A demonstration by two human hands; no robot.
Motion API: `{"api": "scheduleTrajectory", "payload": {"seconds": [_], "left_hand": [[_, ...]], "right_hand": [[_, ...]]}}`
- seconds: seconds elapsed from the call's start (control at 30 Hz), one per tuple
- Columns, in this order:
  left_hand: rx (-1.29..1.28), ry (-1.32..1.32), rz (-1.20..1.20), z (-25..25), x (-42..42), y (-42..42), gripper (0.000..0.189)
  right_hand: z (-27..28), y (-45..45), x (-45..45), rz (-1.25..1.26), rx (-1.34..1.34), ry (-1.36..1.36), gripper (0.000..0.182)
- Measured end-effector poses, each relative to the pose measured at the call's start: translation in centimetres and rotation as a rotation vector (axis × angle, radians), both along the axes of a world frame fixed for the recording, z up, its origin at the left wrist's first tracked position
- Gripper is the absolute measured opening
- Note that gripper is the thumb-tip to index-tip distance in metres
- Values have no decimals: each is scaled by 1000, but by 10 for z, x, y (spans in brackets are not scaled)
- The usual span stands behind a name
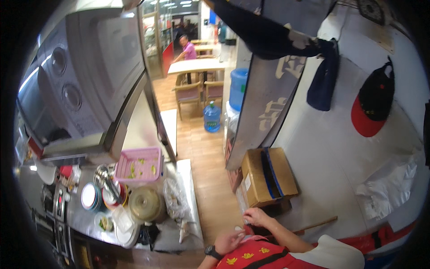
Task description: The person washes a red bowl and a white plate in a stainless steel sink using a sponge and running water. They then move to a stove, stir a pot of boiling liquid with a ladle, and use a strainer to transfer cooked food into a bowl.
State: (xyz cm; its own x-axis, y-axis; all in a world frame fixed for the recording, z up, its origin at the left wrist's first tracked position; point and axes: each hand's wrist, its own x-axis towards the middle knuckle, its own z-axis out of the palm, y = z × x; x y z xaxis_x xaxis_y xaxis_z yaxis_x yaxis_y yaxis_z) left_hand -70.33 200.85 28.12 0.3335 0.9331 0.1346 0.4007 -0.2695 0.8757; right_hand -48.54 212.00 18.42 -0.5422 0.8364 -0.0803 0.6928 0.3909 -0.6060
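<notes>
My left hand (230, 241), with a black watch (211, 251) on the wrist, is close in front of the red apron (253, 256). Its fingers are bent near a small white item (238, 228) and a red item (248, 230), neither clear enough to name. My right hand (258, 217) reaches out just below a cardboard box (252, 178) with blue tape edges, its fingers curled downward. Whether either hand grips anything is hidden by the fingers and blur. Behind the right forearm lies a thin wooden stick (319, 224).
Left is a steel counter (79, 228) with a pink plastic basket (139, 164), a lidded pot (144, 203), stacked plates (89, 196) and a black bag (147, 234). Ahead, a wood-look floor (191, 141) leads past a water bottle (212, 117) to tables and a seated person (188, 51).
</notes>
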Motion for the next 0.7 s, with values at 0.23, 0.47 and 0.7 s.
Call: {"api": "scheduleTrajectory", "payload": {"seconds": [0.23,0.47,0.7], "left_hand": [[75,-79,49,-15,-15,-15,23],[168,-196,157,-35,-25,-54,20],[47,-128,319,-47,-47,-91,14]], "right_hand": [[7,-3,-23,-4,-138,51,19],[17,-19,-45,73,-176,-75,19],[-26,-38,-62,339,-370,-333,16]]}}
